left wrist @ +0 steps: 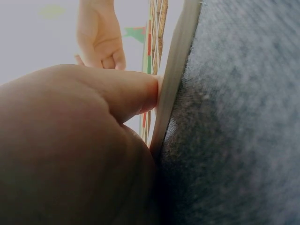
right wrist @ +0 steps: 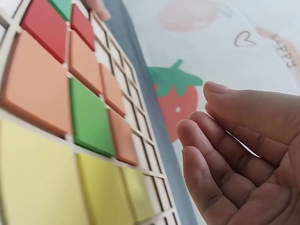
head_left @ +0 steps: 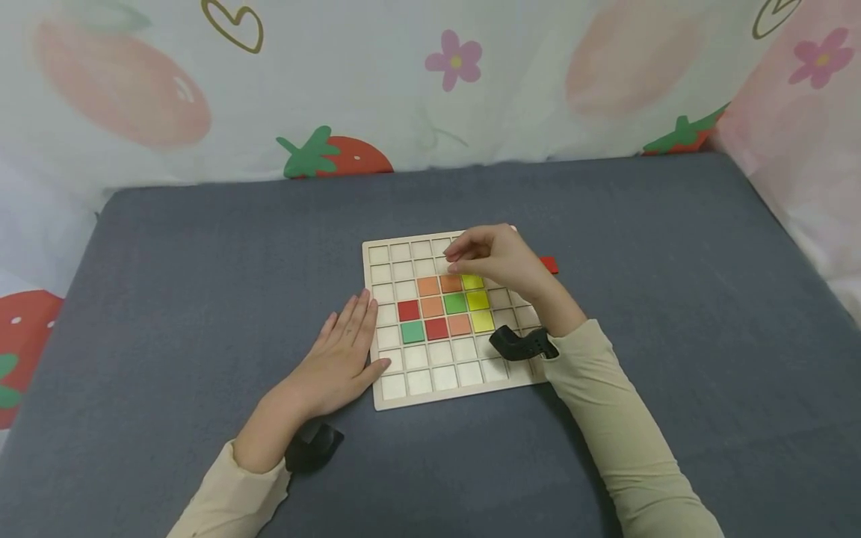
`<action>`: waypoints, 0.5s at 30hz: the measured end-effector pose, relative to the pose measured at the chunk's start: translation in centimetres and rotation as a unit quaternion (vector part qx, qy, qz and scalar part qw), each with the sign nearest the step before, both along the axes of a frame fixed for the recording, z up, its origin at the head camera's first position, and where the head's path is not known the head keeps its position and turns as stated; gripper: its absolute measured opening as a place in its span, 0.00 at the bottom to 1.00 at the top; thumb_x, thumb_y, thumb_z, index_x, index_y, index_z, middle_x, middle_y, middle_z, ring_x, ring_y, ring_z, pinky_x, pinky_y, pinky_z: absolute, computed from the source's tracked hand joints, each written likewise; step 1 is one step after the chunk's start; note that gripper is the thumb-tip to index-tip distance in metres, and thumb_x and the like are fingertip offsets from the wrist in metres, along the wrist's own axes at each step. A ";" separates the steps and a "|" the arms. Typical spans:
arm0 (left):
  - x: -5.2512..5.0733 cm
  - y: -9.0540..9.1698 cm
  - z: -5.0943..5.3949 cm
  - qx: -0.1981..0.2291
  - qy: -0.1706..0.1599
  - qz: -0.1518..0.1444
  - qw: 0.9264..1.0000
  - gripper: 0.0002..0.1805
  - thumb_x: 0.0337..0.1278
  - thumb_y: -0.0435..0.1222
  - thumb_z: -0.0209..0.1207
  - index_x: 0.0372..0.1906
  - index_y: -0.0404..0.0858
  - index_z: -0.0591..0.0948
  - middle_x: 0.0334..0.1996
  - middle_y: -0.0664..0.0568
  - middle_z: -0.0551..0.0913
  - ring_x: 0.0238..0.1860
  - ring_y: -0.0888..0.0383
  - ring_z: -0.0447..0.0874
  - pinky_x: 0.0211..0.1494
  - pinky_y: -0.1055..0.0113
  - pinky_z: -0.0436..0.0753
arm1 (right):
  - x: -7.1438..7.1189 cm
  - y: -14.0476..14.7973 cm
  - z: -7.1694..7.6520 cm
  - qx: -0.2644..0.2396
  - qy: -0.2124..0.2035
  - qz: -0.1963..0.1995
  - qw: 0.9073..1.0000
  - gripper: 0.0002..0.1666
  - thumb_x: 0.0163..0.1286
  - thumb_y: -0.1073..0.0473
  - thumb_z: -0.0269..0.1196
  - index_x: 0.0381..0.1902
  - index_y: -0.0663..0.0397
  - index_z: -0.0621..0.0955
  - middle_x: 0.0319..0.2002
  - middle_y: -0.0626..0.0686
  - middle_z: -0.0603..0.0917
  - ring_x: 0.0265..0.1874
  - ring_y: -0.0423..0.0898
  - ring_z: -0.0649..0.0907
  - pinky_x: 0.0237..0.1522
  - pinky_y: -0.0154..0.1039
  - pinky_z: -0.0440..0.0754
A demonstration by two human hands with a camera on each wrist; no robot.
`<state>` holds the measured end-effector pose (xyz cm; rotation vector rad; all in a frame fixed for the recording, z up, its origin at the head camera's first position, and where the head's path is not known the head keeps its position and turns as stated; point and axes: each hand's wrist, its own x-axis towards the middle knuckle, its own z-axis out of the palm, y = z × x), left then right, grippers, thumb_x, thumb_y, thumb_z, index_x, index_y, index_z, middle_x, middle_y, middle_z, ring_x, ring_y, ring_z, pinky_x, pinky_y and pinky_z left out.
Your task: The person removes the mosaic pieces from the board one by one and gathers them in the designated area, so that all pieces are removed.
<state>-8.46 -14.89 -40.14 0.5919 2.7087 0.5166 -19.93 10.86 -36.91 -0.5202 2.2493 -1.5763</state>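
Observation:
A pale wooden grid board (head_left: pixel 396 402) lies on the grey cloth, with colored square tiles in its middle cells. Orange tiles (head_left: pixel 432 306), red tiles (head_left: pixel 408 310), a green tile (head_left: pixel 455 302), a blue-green tile (head_left: pixel 412 332) and a column of yellow tiles (head_left: pixel 477 300) are seated there. My left hand (head_left: pixel 343 362) rests flat along the board's left edge, its thumb (left wrist: pixel 145 93) on the frame. Above the board's upper part hovers my right hand (head_left: pixel 501 258), fingers loosely bent and apart from the thumb. The right wrist view shows nothing between them.
A red piece (head_left: pixel 549 264) shows past the board's right side, partly hidden by my right hand. Around the board spreads the grey cloth-covered table (head_left: pixel 222 299). A printed curtain (head_left: pixel 511 90) hangs behind its far edge. Each wrist carries a black strap (head_left: pixel 518 345).

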 end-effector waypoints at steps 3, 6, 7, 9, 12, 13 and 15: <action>0.1 0.0 0.0 0.002 -0.001 0.002 1.000 0.44 0.69 0.49 0.46 0.73 0.31 0.38 0.74 0.43 0.31 0.74 0.49 0.27 0.72 0.49 0.38 | 0.0 -0.6 -0.4 0.011 0.000 0.003 1.000 0.13 0.59 0.68 0.66 0.43 0.67 0.82 0.35 0.55 0.84 0.35 0.50 0.82 0.39 0.38 0.78; 0.1 0.0 0.1 0.008 0.002 0.002 1.000 0.43 0.68 0.48 0.47 0.73 0.30 0.39 0.74 0.43 0.32 0.74 0.48 0.28 0.72 0.48 0.38 | 0.0 -1.0 -0.9 0.024 0.007 0.003 1.000 0.11 0.59 0.68 0.67 0.41 0.65 0.83 0.35 0.54 0.84 0.34 0.47 0.82 0.39 0.36 0.77; 0.1 0.0 0.1 0.009 0.003 0.002 1.000 0.43 0.68 0.47 0.47 0.73 0.30 0.39 0.74 0.43 0.32 0.74 0.48 0.28 0.72 0.48 0.38 | 0.0 -1.1 -1.0 0.027 0.010 0.002 1.000 0.11 0.59 0.68 0.67 0.41 0.65 0.83 0.35 0.55 0.84 0.34 0.47 0.82 0.39 0.36 0.77; 0.1 0.1 0.2 0.009 0.002 0.002 1.000 0.43 0.68 0.48 0.47 0.73 0.30 0.39 0.74 0.43 0.32 0.74 0.48 0.28 0.72 0.48 0.38 | -0.1 -1.2 -1.4 0.032 0.016 0.005 0.999 0.10 0.58 0.68 0.67 0.40 0.65 0.83 0.35 0.56 0.84 0.33 0.47 0.81 0.38 0.36 0.77; 0.1 0.1 0.1 0.004 0.001 0.002 1.000 0.43 0.68 0.48 0.46 0.73 0.31 0.38 0.74 0.43 0.32 0.74 0.49 0.28 0.72 0.49 0.38 | -0.3 -1.4 -1.9 0.034 0.017 0.008 0.999 0.11 0.57 0.69 0.68 0.39 0.65 0.84 0.35 0.56 0.85 0.32 0.47 0.82 0.38 0.36 0.77; 0.1 0.1 0.1 0.004 0.001 0.003 1.000 0.43 0.69 0.48 0.46 0.73 0.31 0.38 0.74 0.43 0.32 0.74 0.49 0.28 0.72 0.49 0.38 | -0.3 -1.4 -2.1 0.035 0.017 0.009 0.999 0.11 0.57 0.69 0.68 0.40 0.65 0.84 0.35 0.56 0.85 0.32 0.48 0.81 0.37 0.36 0.77; 0.1 0.1 0.1 0.005 0.002 0.004 1.000 0.43 0.68 0.48 0.46 0.73 0.31 0.39 0.75 0.43 0.32 0.74 0.48 0.28 0.72 0.49 0.38 | -0.3 -1.4 -2.3 0.039 0.018 0.008 0.999 0.12 0.56 0.68 0.69 0.40 0.64 0.84 0.35 0.56 0.84 0.31 0.48 0.81 0.37 0.36 0.77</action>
